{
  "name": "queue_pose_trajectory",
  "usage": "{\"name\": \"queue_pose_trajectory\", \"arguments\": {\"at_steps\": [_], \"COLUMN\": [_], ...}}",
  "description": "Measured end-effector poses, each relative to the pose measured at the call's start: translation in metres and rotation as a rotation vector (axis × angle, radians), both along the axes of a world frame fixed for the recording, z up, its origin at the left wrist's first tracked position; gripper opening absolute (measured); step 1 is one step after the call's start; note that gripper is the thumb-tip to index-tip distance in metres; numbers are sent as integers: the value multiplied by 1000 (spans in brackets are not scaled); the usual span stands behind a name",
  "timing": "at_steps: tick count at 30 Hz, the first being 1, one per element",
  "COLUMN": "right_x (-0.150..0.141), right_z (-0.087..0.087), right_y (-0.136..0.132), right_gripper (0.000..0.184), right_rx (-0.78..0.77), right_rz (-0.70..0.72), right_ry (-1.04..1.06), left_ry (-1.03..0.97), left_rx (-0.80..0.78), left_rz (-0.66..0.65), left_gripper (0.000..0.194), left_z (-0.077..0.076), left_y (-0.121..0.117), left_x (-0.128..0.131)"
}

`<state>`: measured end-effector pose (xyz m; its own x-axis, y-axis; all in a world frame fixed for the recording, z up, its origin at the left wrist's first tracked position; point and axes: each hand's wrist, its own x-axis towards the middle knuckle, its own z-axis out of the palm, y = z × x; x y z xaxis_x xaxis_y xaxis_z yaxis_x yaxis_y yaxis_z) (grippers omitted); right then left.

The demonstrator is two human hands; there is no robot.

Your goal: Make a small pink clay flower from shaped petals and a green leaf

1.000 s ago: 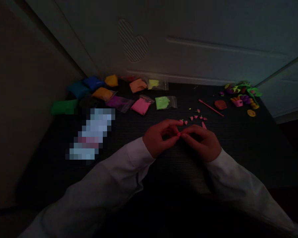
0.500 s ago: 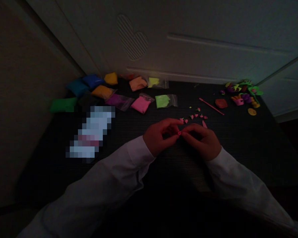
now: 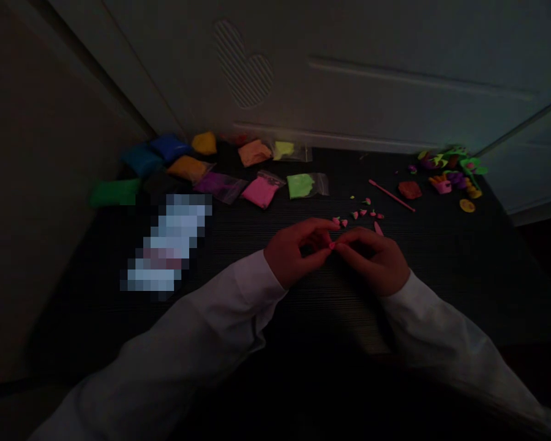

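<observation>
A tiny piece of pink modelling clay (image 3: 333,245) is pinched between the fingertips of both hands. My left hand (image 3: 296,252) comes to it from the left, thumb and fingers closed on it. From the other side my right hand (image 3: 375,258) grips the same piece with thumb and forefinger. Just beyond the fingers lie several small pink clay buds with green tips (image 3: 362,212). A flat pink pointed piece (image 3: 378,229) rests behind my right hand. Farther back is a thin pink modelling stick (image 3: 392,195).
Bags of coloured clay line the back left, among them a pink bag (image 3: 261,190) and a light green bag (image 3: 300,186). A bright blurred-out rectangle (image 3: 169,245) lies left. At right are a red lump (image 3: 409,190), a yellow disc (image 3: 467,205) and clay figures (image 3: 445,182).
Both hands stay almost in place, still pinching the pink clay, which seems slightly turned. The whole view has shifted a little.
</observation>
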<state>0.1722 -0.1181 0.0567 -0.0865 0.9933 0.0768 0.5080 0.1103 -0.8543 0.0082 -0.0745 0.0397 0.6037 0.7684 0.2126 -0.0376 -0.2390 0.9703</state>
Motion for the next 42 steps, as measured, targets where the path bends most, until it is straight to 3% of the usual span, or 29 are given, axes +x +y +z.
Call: {"name": "queue_pose_trajectory", "arguments": {"at_steps": [7, 19, 28, 36, 42], "right_x": [0, -2, 3, 0, 2], "right_z": [-3, 1, -5, -1, -3], "right_y": [2, 0, 4, 2, 2], "right_gripper": [14, 14, 13, 15, 13], "right_rx": [-185, -167, -341, -268, -305], "right_rz": [-27, -24, -4, -21, -17], "right_ry": [226, 204, 454, 333, 411], "left_ry": [-60, -46, -57, -66, -67], "left_rx": [-36, -32, -55, -52, -35], "left_rz": [-14, -11, -13, -18, -19], "left_gripper": [35, 34, 32, 33, 32], "left_z": [1, 0, 4, 4, 2], "left_y": [-1, -1, -2, -2, -2], "left_x": [0, 0, 0, 0, 0]}}
